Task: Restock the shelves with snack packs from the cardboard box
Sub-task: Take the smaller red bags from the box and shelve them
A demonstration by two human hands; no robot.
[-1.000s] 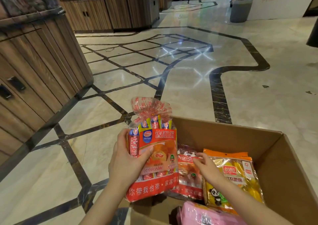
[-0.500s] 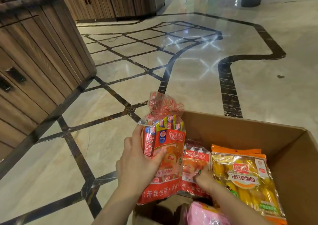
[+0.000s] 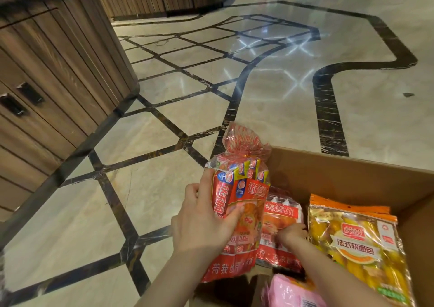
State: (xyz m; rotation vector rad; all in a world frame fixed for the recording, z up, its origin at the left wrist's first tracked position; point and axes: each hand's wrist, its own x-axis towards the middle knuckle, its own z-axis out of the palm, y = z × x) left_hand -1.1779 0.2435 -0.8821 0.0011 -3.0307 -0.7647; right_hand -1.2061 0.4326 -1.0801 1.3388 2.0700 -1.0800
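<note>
Marble floor (image 3: pixel 258 99) bears the cardboard box (image 3: pixel 340 175) and wooden cabinets (image 3: pixel 58 60).

**Even indoor light, glare on the floor, bent edges**

Soft overhead light fills the scene. Star-shaped white reflections streak the polished floor (image 3: pixel 270 71) well beyond the fingertips of both hands. The cardboard box (image 3: pixel 352 177) is shaded inside, darkest just below the right hand (image 3: pixel 292 233). Wooden cabinets (image 3: pixel 58 71) far left of the left hand (image 3: pixel 202 222) bow outward from wide-angle distortion. The snack-pack print is slightly soft.
</note>
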